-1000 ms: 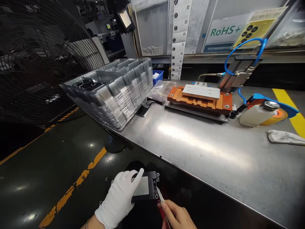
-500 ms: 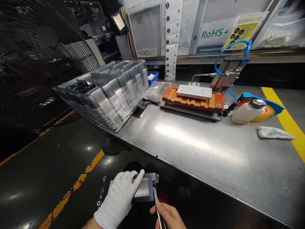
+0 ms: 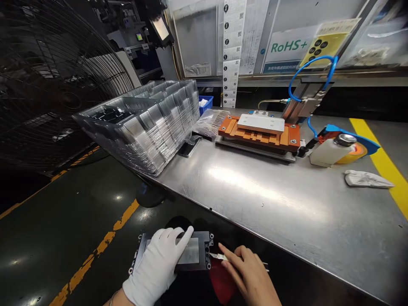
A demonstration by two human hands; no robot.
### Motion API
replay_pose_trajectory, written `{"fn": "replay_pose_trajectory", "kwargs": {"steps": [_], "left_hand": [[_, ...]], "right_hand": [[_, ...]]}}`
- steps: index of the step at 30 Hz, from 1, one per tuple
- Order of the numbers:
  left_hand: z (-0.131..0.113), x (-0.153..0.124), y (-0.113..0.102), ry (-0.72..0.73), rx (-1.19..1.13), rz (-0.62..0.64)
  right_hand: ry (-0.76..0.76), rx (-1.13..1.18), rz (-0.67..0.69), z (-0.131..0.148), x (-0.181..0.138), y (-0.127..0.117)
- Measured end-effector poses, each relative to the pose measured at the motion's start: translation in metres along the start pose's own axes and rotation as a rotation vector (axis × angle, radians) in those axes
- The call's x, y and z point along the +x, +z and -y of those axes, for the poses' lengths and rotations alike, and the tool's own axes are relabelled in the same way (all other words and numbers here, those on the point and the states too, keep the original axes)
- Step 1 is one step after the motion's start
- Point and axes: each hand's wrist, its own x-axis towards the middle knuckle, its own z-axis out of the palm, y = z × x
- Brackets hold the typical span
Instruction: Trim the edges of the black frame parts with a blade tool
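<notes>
Two hands: both work at one black frame [image 3: 191, 254], held low over the dark floor, off the near edge of the worktop [image 3: 270, 204].
Left hand: the gloved left hand [image 3: 156, 267] lies spread over the frame's left half, forefinger stretched across its grey panel, clasping it; its place on the frame is as it was half a second ago.
Right hand: the bare right hand [image 3: 251, 276] is pinched narrow on a thin metal tool [image 3: 218, 256].
Change: half a second ago this hand came up from below the frame with the tool standing nearly upright; now it sits to the right of the frame and the tool lies almost level, tip pointing left.
Tool tip: at, or just beside, the frame's right edge, near its lower right corner; real contact cannot be told.
Meaning: judged from this, the tool now addresses the frame's side edge, not its lower edge, while the frame itself is held level and unmoved.
Frame: flat side up, small lugs showing at its corners.
Beyond the frame: a stack of clear trays [image 3: 143, 123] up and to the left, an orange fixture [image 3: 258, 131] up and to the right, both well apart from it.
Under the right hand: a dim red shape, right of the frame, too dark to name.
</notes>
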Motion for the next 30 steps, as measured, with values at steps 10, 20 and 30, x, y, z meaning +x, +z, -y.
{"fn": "replay_pose_trajectory", "kwargs": {"steps": [10,20,30], "left_hand": [[0.001,-0.003,-0.012,0.073,0.005,0.008],[0.015,0.003,-0.027,0.255,-0.122,0.169],[0.009,0.007,-0.024,0.089,-0.206,0.232]], "right_hand": [[-0.225,-0.237,-0.120,0.000,0.005,-0.004],[-0.400,-0.294,-0.107,0.000,0.012,-0.017],[0.233,0.454,0.361,0.019,-0.009,-0.015]]}}
